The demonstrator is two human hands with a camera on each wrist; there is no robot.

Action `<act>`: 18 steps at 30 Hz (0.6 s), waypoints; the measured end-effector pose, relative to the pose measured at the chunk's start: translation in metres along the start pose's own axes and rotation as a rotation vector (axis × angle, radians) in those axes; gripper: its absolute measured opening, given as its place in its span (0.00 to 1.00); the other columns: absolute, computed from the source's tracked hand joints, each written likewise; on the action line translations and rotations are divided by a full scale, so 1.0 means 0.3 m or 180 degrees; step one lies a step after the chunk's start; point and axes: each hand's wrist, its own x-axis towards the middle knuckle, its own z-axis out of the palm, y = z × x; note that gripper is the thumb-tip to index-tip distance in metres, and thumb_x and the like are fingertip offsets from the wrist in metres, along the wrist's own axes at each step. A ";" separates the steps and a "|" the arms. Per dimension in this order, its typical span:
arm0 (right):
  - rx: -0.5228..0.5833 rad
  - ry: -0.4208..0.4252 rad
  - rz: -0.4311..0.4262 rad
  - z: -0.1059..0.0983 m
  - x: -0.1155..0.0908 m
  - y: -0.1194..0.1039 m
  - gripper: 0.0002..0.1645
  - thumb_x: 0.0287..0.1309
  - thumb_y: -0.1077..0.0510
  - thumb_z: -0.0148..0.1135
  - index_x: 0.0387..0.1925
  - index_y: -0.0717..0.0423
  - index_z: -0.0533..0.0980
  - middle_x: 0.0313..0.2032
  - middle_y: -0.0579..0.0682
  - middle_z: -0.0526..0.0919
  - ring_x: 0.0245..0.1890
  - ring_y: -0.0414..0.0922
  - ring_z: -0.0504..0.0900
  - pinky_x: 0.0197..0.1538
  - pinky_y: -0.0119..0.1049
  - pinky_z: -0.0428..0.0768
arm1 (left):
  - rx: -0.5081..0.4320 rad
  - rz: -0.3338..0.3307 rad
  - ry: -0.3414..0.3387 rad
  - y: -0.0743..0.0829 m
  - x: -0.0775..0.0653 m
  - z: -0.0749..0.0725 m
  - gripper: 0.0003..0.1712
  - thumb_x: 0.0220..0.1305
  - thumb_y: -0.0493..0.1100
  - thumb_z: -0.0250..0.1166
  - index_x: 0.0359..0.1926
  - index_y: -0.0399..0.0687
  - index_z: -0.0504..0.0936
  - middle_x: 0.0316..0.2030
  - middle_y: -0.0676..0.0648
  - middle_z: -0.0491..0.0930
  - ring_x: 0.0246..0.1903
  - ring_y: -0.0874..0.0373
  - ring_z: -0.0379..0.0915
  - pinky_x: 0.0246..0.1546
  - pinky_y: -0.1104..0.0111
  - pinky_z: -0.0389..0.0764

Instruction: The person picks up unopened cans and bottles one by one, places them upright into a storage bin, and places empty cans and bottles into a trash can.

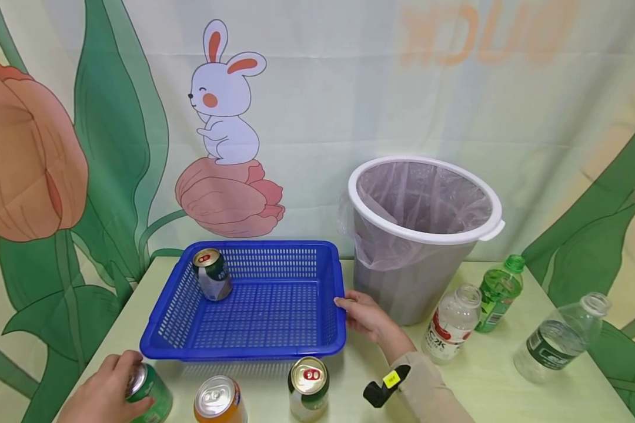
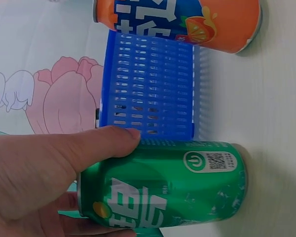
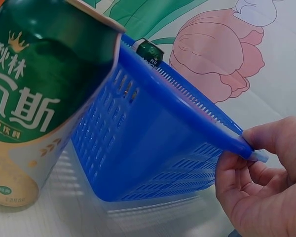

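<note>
A blue plastic basket (image 1: pixel 264 352) stands on the table with one dark green and silver can (image 1: pixel 213 276) upright in its back left corner. My right hand (image 1: pixel 367 317) pinches the basket's right rim between thumb and fingers, as the right wrist view shows. At the front left, my left hand (image 1: pixel 106 390) holds a green soda can (image 2: pixel 163 185), thumb on one side and fingers on the other. Beside it stands an orange soda can (image 1: pixel 219 399). A green and gold can (image 1: pixel 309 388) is in front of the basket, near its right corner.
A grey bin (image 1: pixel 402 288) with a white rim and a plastic liner stands behind my right hand. To the right are a clear bottle with a red and white label (image 1: pixel 450 326), a green bottle (image 1: pixel 500 291) and a clear bottle with a dark label (image 1: pixel 555 343). A printed curtain (image 1: pixel 317 106) hangs behind.
</note>
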 end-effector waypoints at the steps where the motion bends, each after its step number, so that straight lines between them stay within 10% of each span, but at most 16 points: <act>1: 0.0001 0.0000 0.0000 0.000 -0.001 0.000 0.12 0.63 0.60 0.52 0.44 0.66 0.68 0.31 0.51 0.79 0.26 0.39 0.78 0.30 0.29 0.77 | 0.0006 0.0001 -0.0007 0.001 0.001 -0.002 0.47 0.35 0.61 0.75 0.49 0.35 0.67 0.37 0.37 0.71 0.30 0.52 0.72 0.29 0.56 0.78; 18: 0.0000 0.0023 0.0017 0.000 -0.003 -0.001 0.14 0.62 0.60 0.52 0.45 0.67 0.68 0.30 0.49 0.78 0.25 0.38 0.77 0.29 0.28 0.76 | 0.0105 -0.0086 -0.0244 0.003 0.026 -0.007 0.56 0.29 0.66 0.75 0.52 0.31 0.66 0.35 0.40 0.73 0.31 0.52 0.73 0.32 0.54 0.78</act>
